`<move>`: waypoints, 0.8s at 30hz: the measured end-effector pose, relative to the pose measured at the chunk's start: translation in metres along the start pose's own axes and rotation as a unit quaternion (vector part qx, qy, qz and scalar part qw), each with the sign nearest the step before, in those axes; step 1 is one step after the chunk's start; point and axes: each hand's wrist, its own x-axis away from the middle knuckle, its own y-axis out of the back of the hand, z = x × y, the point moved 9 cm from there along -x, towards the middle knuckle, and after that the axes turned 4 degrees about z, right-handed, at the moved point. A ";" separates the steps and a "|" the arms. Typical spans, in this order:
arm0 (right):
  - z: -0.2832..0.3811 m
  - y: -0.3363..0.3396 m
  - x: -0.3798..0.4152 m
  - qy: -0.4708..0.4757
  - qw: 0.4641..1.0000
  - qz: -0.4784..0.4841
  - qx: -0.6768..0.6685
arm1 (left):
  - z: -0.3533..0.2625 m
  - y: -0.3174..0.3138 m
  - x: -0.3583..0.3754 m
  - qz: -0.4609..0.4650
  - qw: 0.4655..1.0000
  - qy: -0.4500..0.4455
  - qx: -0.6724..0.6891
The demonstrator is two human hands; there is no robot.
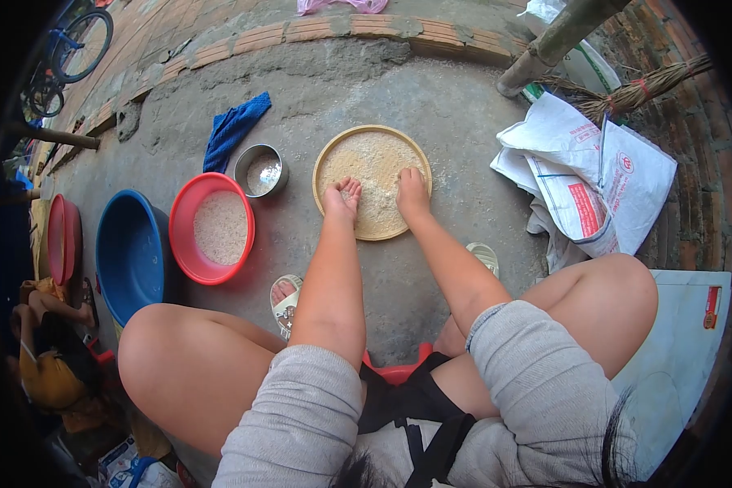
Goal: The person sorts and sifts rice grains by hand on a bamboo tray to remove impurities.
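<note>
A round woven tray [340, 140] with a pale rim lies on the ground, spread with rice grains [374, 167]. My left hand [342, 198] is over the tray's left side, palm up and fingers curled, with some grains in it. Over the right side, my right hand [411, 190] has its fingers bent together and pointing down at the grains; whatever they hold is hidden. Left of the tray are a metal pot [278, 185] with some grains and a red basin [182, 252] holding whitish rice.
A blue basin [126, 260] stands beside the red one, with a blue cloth [234, 132] beyond the pot. White sacks [626, 183] lie at the right, near a pole [553, 49]. Another person [57, 374] sits at the far left.
</note>
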 end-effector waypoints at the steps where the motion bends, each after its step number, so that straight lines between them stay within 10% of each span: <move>1: 0.001 -0.001 -0.002 0.000 1.000 0.000 0.002 | 0.000 -0.002 0.000 0.005 1.000 -0.002 -0.008; 7: 0.063 0.018 -0.006 0.070 0.963 -0.070 -0.251 | 0.016 -0.001 -0.023 0.050 0.998 0.028 0.033; 9: 0.098 0.003 -0.004 0.152 0.945 0.066 -0.281 | 0.017 -0.006 -0.026 0.077 0.997 0.021 0.017; 15: 0.061 0.035 -0.004 0.030 0.985 -0.091 -0.141 | 0.016 -0.007 -0.015 0.063 0.996 0.051 0.038; 24: 0.051 0.001 0.031 0.163 0.981 0.007 -0.102 | 0.000 0.001 -0.003 0.007 1.000 0.008 -0.007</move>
